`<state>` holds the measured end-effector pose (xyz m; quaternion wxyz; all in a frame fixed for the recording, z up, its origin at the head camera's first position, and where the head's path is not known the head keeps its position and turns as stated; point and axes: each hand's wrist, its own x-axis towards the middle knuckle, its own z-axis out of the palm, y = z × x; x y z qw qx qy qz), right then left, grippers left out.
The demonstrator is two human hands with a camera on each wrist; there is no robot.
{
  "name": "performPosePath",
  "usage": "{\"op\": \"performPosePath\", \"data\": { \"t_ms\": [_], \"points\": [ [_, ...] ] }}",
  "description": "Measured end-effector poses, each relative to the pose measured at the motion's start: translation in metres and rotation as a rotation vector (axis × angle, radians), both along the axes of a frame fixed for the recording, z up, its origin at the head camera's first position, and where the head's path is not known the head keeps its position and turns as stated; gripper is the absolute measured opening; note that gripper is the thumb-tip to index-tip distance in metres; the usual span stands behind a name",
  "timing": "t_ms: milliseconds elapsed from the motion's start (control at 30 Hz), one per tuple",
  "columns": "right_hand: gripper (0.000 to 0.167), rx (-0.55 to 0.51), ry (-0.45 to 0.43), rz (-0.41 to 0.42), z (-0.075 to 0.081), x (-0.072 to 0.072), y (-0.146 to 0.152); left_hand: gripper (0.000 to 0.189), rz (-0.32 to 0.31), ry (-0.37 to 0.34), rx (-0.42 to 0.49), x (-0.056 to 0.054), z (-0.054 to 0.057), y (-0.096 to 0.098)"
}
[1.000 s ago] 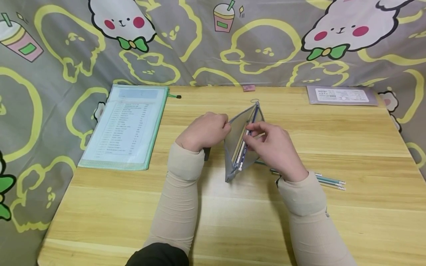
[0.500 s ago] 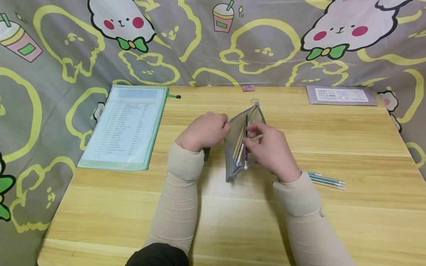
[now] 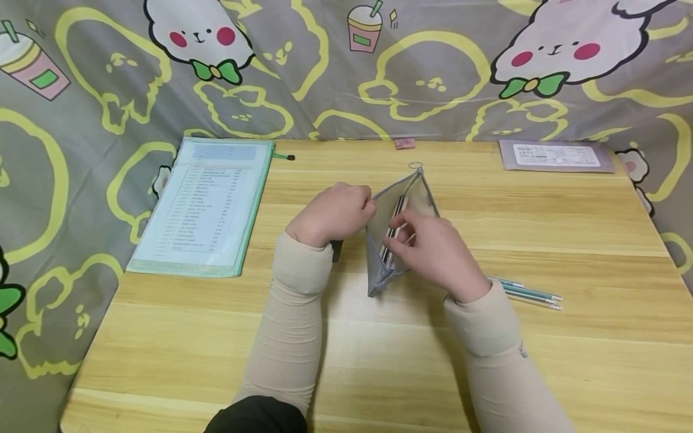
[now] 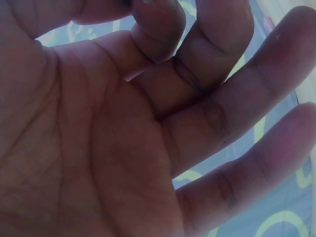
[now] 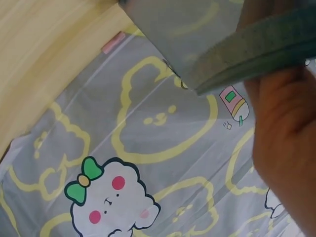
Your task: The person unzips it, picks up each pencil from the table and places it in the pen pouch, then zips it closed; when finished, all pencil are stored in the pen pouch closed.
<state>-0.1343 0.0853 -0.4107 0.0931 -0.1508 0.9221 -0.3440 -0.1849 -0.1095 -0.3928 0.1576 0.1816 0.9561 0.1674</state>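
Note:
A grey zip pencil case point(image 3: 424, 197) stands with its mouth spread in the middle of the table. My left hand point(image 3: 332, 210) pinches its left rim between thumb and index finger; the left wrist view shows the palm and the looser other fingers point(image 4: 217, 118). Inside the case several slim pencils point(image 3: 399, 207) lie lengthwise, leaning together. My right hand point(image 3: 433, 246) reaches into the mouth from the right, thumb and index finger pinching at a pencil there. In the right wrist view, the zipper edge point(image 5: 252, 52) crosses in front of the right hand point(image 5: 286, 133).
More pencils point(image 3: 533, 294) lie to the right of the right wrist. A zip document folder point(image 3: 242, 258) with a printed sheet is at the left. Along the back lie a pink eraser point(image 3: 405, 144) and a labelled purple packet point(image 3: 606, 162). Patterned cloth point(image 3: 325, 78) rises behind the table.
The blue pencil in my right hand has gone from the near right side of the mouth leftward among the others. The right hand has shifted slightly toward me; the left hand stays still.

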Motion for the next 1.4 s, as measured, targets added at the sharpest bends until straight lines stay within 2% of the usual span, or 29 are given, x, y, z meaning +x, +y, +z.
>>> {"op": "performPosePath", "data": {
  "t_ms": [100, 200, 267, 333, 400, 567, 633, 933, 1167, 1400],
  "points": [
    [0.02, -0.027, 0.057, 0.001, 0.005, 0.001, 0.008, 0.033, -0.002, 0.003, -0.001, 0.0, 0.0, 0.0],
    [0.02, -0.035, 0.131, -0.081, 0.013, 0.0, 0.027, 0.034, -0.006, 0.004, 0.001, 0.0, 0.0, 0.0],
    [0.02, -0.004, 0.139, -0.137, 0.016, -0.002, 0.043, 0.034, -0.008, 0.004, 0.005, 0.0, 0.0, 0.0],
    [0.021, 0.049, 0.11, -0.154, 0.015, -0.006, 0.058, 0.035, -0.009, -0.001, 0.009, 0.0, 0.001, -0.001],
    [0.022, 0.113, 0.046, -0.124, 0.01, -0.012, 0.069, 0.035, -0.004, -0.008, 0.014, 0.0, 0.0, -0.002],
    [0.03, 0.251, -0.151, 0.046, -0.012, -0.025, 0.089, 0.034, 0.01, -0.012, 0.016, 0.001, -0.001, -0.003],
    [0.029, 0.286, -0.212, 0.088, -0.019, -0.027, 0.094, 0.034, 0.012, -0.011, 0.015, 0.001, -0.001, -0.003],
    [0.018, 0.386, -0.361, 0.136, -0.029, -0.028, 0.104, 0.035, 0.005, -0.007, 0.006, 0.0, 0.0, 0.0],
    [0.02, 0.403, -0.371, 0.136, -0.036, -0.029, 0.101, 0.035, 0.0, -0.006, 0.012, 0.0, 0.001, 0.0],
    [0.025, 0.458, -0.287, 0.03, -0.036, -0.03, 0.105, 0.035, 0.001, -0.002, 0.015, 0.0, 0.0, -0.001]
  ]
}}
